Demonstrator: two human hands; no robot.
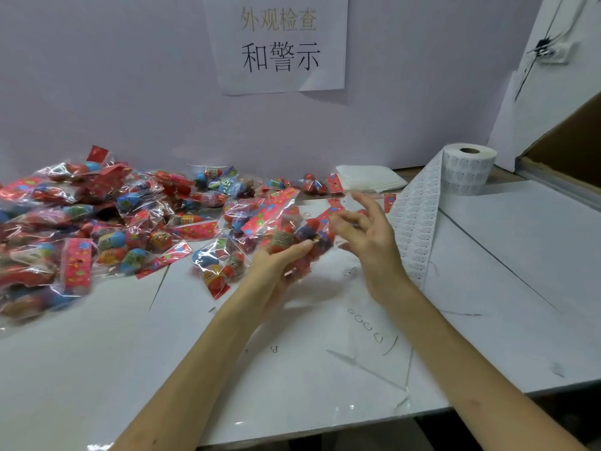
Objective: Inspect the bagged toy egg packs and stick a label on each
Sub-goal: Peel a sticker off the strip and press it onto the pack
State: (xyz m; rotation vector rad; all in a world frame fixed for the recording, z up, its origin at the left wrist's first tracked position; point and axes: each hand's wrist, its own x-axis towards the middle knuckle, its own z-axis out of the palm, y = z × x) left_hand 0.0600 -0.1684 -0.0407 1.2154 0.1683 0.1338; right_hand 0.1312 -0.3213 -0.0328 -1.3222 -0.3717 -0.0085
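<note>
A clear plastic pack of coloured toy eggs with a red flowered header card (286, 232) is held above the white table (325, 369), left of the roll of white printed labels (468, 170) and nearer the camera. The pack is tilted. Its header strip runs diagonally, the far end pointing toward the roll, and the eggs are bunched beneath on the near side. The left hand (276, 271) grips the pack from below, fingers curled round the eggs. The right hand (370, 232) hovers between pack and roll with fingers loosely spread. A small white label (348, 200) shows at its fingertips, but blur hides whether it is pinched. A strip of labels (419, 222) trails from the roll past the right wrist. Far left of the roll lies a heap of similar packs (81, 222), and just left of it a stack of folded white sheets (370, 179).
</note>
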